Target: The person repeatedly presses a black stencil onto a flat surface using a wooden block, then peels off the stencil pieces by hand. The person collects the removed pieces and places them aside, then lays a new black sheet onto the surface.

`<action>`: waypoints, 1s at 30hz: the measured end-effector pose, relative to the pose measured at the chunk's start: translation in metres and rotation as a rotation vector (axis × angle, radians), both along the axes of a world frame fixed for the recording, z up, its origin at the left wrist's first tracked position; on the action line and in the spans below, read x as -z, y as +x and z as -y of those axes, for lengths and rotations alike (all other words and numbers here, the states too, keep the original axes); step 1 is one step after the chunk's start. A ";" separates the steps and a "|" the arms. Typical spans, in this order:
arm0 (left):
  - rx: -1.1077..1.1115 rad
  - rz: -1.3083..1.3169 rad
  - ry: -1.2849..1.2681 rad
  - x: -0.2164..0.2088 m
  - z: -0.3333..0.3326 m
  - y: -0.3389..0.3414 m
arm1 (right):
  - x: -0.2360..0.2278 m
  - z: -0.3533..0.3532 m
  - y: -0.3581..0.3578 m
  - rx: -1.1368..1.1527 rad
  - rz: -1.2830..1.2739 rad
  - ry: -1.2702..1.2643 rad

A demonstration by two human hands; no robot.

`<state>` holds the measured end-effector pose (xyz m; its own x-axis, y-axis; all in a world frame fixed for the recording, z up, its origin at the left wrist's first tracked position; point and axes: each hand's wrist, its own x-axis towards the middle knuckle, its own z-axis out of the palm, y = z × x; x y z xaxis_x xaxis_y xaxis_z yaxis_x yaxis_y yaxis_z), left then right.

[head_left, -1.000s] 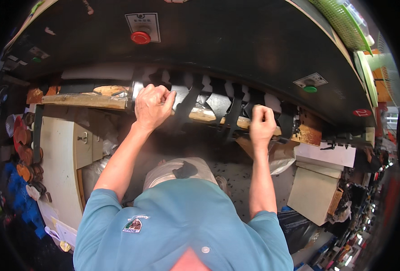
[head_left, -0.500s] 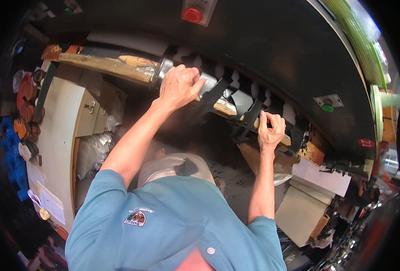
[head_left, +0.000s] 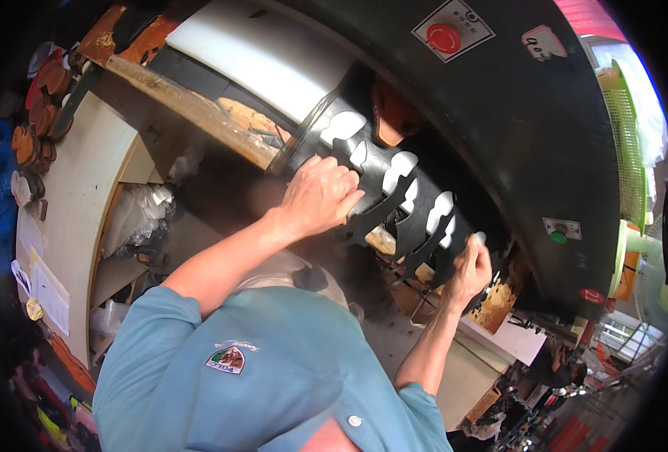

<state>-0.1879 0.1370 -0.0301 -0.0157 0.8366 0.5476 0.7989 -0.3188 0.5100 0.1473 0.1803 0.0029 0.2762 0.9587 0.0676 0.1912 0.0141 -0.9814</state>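
Observation:
A black sheet (head_left: 423, 217) with several rounded cut-out shapes lies along the work surface under the dark machine, pale board showing through the holes. Its near edge is cut into uneven strips that hang over the front. My left hand (head_left: 320, 194) is closed on this edge at the sheet's left part, fingers curled. Farther right, my right hand (head_left: 469, 270) pinches the sheet near its right end. Between the hands, the strips sag a little. A brown-orange piece (head_left: 395, 113) sits behind the sheet, partly in the machine's shadow.
A white board (head_left: 266, 53) and a worn wooden edge (head_left: 191, 113) extend to the left. On the dark machine (head_left: 499, 143) are a red button (head_left: 444, 38) and a green button (head_left: 559, 236). A pale cabinet (head_left: 77, 181) stands at left; a green basket (head_left: 624, 147) is at far right.
The head view has tilted and shifted, showing more of the board. The black sheet now shows more of its cut-outs, spread out between my hands. Both hands still hold its near edge.

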 end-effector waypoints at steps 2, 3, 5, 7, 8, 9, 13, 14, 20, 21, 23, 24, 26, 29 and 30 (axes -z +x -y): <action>0.046 -0.011 -0.058 -0.002 0.003 -0.002 | -0.011 -0.027 -0.043 -0.121 0.139 0.058; 0.072 -0.010 -0.071 -0.006 0.004 -0.002 | -0.015 -0.042 -0.068 -0.190 0.157 0.033; 0.143 -0.014 -0.177 -0.014 0.003 -0.012 | -0.017 -0.077 -0.126 -0.364 0.364 0.084; 0.262 -0.026 -0.323 -0.026 -0.006 -0.026 | -0.017 -0.108 -0.176 -0.453 0.415 0.021; 0.360 0.021 -0.408 -0.029 -0.010 -0.037 | -0.014 -0.114 -0.194 -0.466 0.639 0.105; 0.506 0.032 -0.600 -0.033 -0.020 -0.054 | -0.009 -0.117 -0.210 -0.485 0.780 0.096; 0.302 0.254 -0.358 -0.035 -0.071 -0.098 | 0.014 -0.120 -0.244 -0.410 0.944 0.009; 0.218 0.276 -0.350 -0.029 -0.088 -0.105 | 0.019 -0.118 -0.250 -0.373 0.949 -0.006; 0.169 -0.183 -0.226 0.012 -0.127 -0.102 | 0.014 -0.119 -0.251 -0.361 0.773 -0.056; 0.177 -0.197 -0.245 0.011 -0.127 -0.100 | 0.002 -0.123 -0.237 -0.349 0.705 -0.033; 0.182 -0.214 -0.258 0.009 -0.126 -0.099 | -0.012 -0.132 -0.216 -0.391 0.197 -0.151; 0.189 -0.230 -0.239 0.005 -0.127 -0.098 | -0.018 -0.134 -0.206 -0.418 0.005 -0.182; 0.157 -0.233 -0.330 -0.005 -0.131 -0.091 | -0.021 -0.138 -0.192 -0.402 -0.276 -0.227; 0.185 0.030 -0.356 -0.020 -0.134 -0.074 | -0.014 -0.138 -0.185 -0.410 -0.303 -0.226; 0.197 0.157 -0.327 -0.024 -0.135 -0.065 | -0.010 -0.139 -0.186 -0.409 -0.315 -0.211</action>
